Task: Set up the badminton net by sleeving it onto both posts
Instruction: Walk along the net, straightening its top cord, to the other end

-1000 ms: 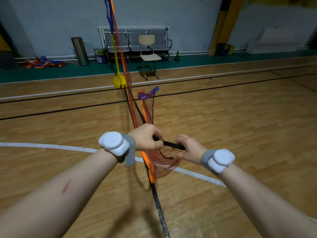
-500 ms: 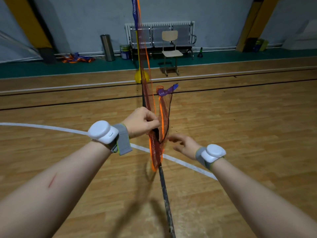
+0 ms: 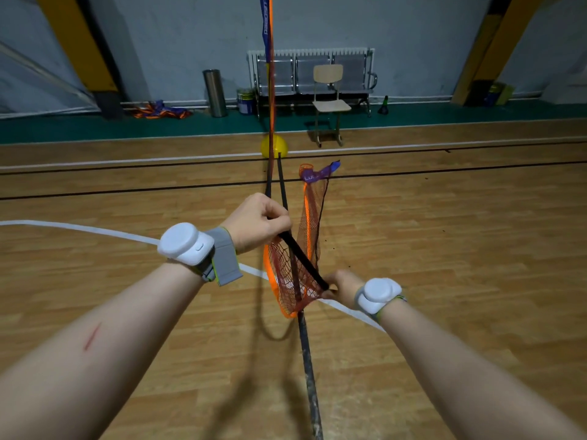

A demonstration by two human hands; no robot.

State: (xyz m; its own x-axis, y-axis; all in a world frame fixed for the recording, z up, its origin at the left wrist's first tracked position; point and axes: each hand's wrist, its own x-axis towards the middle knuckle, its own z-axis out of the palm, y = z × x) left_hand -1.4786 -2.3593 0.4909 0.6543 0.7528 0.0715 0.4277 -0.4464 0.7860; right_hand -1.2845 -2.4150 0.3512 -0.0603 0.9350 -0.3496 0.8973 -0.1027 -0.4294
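Observation:
An orange-red badminton net (image 3: 293, 274) with orange edging hangs bunched between my hands; its purple end tab (image 3: 314, 174) sticks up behind. My left hand (image 3: 259, 220) is closed around a thin black post rod (image 3: 303, 258) that slants down to the right. At the rod's lower end my right hand (image 3: 341, 285) pinches the rod tip together with the net mesh. The far upright post (image 3: 270, 90), with net and a blue band on it, stands in a yellow base (image 3: 273, 147). A dark bar (image 3: 309, 376) lies along the floor below my hands.
A wooden chair (image 3: 330, 103) and a metal bench (image 3: 311, 74) stand at the back wall, with a steel bin (image 3: 215, 92) and a paint can (image 3: 246, 101) to their left. A heap of orange and blue fabric (image 3: 162, 111) lies on the green strip. Wooden court floor spreads on both sides.
My right hand was open and off the net half a second ago; it now pinches the rod's lower end and the mesh. The rod has tilted from near upright to slanting.

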